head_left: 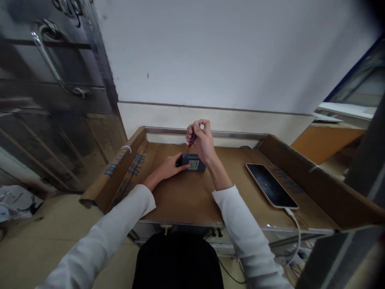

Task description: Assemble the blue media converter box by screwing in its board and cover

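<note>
A small dark grey box [197,164] with a pale label and a row of slots along its top edge stands on the cardboard-covered table [180,200]. My left hand [172,166] grips its left side, thumb across the front. Above the box, my right hand [202,138] is closed around the handle of a screwdriver [191,140], dark with a red collar. The shaft points down to the box's top left corner. Whether the tip sits in a screw is too small to tell.
On the right of the table lies a phone [272,185] with a white charging cable [297,237] hanging over the front edge. Raised cardboard flaps [120,168] border the left and right sides. A white wall [210,52] rises behind, and a metal door [54,100] stands at left.
</note>
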Demonstrator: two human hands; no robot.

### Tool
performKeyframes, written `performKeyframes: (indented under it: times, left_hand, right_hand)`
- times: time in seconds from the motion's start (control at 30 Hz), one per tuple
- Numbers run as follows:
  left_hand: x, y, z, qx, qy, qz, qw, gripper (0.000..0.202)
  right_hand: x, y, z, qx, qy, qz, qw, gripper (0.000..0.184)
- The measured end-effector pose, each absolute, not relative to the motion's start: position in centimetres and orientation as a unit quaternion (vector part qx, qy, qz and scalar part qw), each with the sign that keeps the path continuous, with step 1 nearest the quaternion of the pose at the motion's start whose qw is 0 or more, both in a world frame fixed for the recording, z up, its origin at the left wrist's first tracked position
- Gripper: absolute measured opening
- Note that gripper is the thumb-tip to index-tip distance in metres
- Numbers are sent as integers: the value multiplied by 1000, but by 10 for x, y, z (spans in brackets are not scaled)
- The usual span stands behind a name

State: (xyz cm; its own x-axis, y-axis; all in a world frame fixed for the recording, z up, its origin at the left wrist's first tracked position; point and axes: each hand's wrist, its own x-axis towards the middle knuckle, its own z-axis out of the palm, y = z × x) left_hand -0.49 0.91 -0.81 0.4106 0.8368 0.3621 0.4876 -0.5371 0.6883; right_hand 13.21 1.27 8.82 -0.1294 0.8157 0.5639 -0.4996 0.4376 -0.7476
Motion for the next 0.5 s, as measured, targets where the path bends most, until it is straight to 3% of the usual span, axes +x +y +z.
performKeyframes:
  times: [0.23, 0.37, 0.5]
  left_hand:
    - [-5, 9, -8, 804, 414, 352, 241, 37]
    - [-5, 8, -7, 807, 409, 352, 242, 38]
    - [-5, 9, -7, 807, 411, 347, 245, 37]
  right_hand:
    - [136, 13, 89, -135, -579, 486, 641, 31]
    - [134, 10, 90, -131, -590, 515, 608, 37]
    - [130, 9, 91, -149, -558, 512, 636, 37]
